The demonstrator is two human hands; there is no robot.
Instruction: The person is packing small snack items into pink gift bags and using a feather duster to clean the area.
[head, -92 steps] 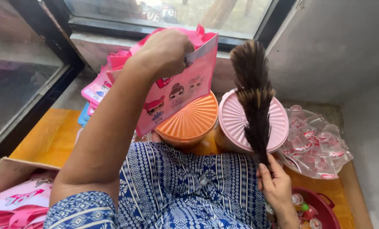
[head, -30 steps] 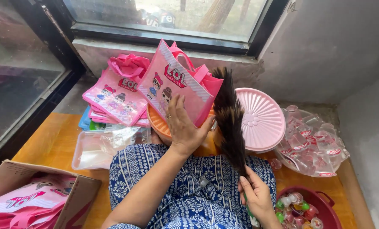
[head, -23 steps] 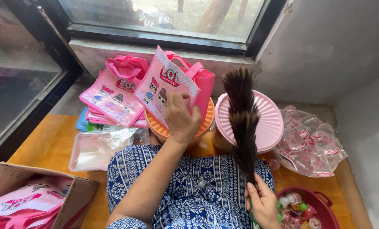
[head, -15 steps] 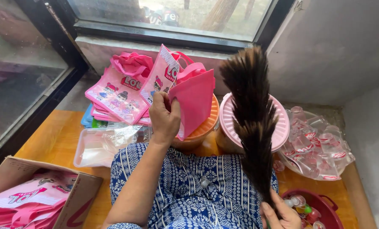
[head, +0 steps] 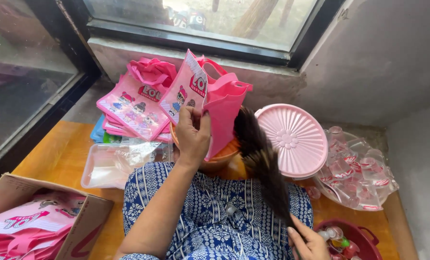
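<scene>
Head view: our left hand (head: 192, 139) is now pinching the turned pink tote bag (head: 203, 101), our right hand (head: 310, 240) still gripping the lowered feather duster (head: 263, 161).

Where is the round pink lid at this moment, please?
In the head view, the round pink lid sits right of centre below the window, between the feather duster and the bag of small plastic cups.

We see a pink printed bag (head: 200, 96) pinched upright in the left hand (head: 193, 137). A stack of like bags (head: 133, 106) lies left of it. Cardboard box (head: 87, 221) of bags, bottom left. Clear sachets (head: 354, 175) at right.
</scene>
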